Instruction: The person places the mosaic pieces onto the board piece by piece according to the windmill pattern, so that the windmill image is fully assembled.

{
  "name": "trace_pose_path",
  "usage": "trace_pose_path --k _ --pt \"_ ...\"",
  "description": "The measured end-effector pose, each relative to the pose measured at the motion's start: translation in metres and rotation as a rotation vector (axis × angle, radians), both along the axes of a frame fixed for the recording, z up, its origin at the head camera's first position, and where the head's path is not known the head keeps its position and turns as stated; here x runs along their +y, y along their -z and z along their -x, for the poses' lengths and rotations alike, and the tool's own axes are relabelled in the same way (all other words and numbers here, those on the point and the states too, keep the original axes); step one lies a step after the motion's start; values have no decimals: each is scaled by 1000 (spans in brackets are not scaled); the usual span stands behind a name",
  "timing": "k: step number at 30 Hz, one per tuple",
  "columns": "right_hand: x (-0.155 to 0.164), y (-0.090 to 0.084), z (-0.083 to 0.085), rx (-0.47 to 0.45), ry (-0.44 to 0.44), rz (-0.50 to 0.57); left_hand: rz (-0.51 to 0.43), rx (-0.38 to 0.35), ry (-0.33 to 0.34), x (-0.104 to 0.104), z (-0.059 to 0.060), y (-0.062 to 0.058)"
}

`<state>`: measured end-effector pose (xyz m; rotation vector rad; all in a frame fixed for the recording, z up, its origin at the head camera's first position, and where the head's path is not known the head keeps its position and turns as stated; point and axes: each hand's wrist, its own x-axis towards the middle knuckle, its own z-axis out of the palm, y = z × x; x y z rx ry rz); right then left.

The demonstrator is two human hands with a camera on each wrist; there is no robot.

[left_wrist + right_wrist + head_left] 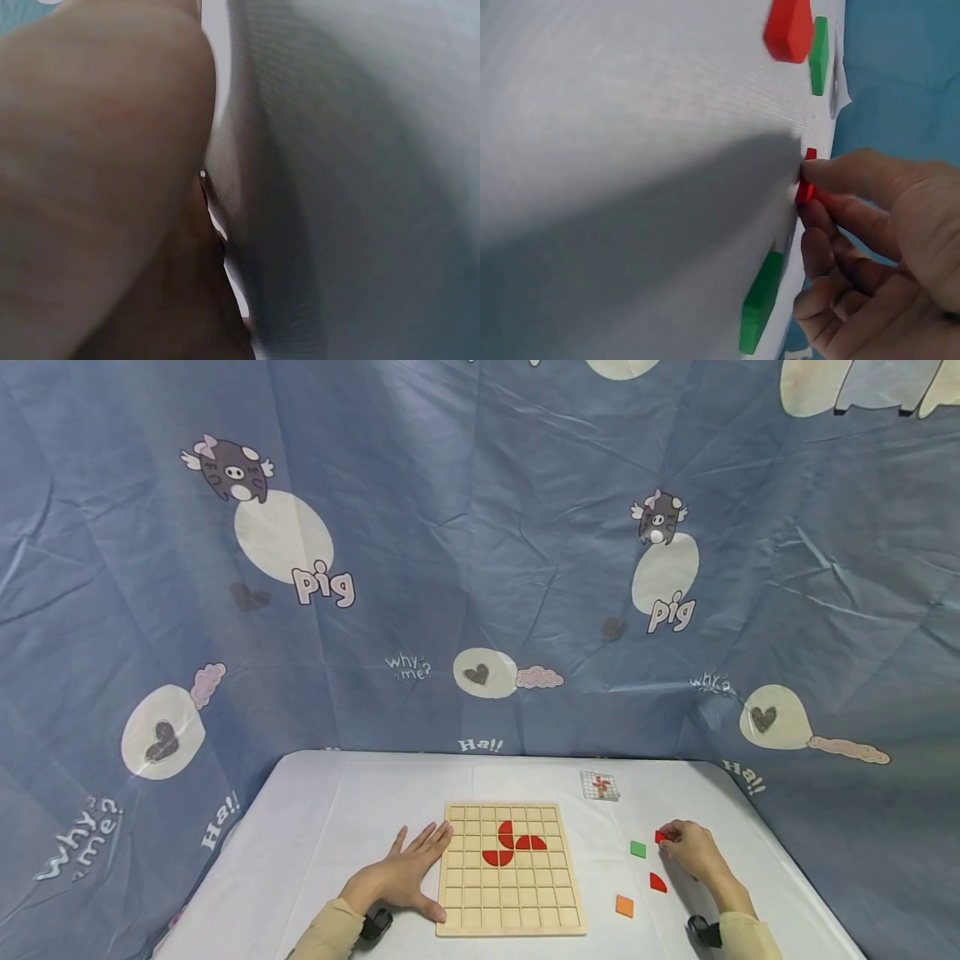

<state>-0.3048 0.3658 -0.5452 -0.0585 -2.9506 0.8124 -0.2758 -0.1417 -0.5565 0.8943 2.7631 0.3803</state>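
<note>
My right hand (692,850) pinches a small red piece (808,177) between thumb and fingertips, at the tabletop on the right side. My left hand (408,868) lies with spread fingers along the left edge of a wooden grid board (517,921), fingertips and thumb touching it. Several red quarter-circle pieces (491,857) sit in cells in the board's upper middle. Near the right hand are a green square piece (638,849) and a loose red quarter-circle piece (657,882). The left wrist view shows mostly the left hand (97,165) up close, its fingertips hidden.
An orange square piece (625,906) lies right of the board. Another green piece (761,304) lies below the right hand in the right wrist view. A printed pattern card (600,786) rests toward the back of the white table (375,793); a blue patterned curtain (420,527) hangs behind.
</note>
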Motion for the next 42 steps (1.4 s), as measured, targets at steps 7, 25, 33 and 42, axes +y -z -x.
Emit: trace_pose_path --k 7,25,33,42 --pt "0 4 1 -9 28 14 0 2 13 0 0 1" --pt "-43 -10 -1 49 -7 38 7 9 0 0 1 1" --pt "-94 -20 -12 132 -118 40 7 6 0 0 1 0" --pt "-150 -19 -23 179 -299 32 -9 5 20 0 1 1"
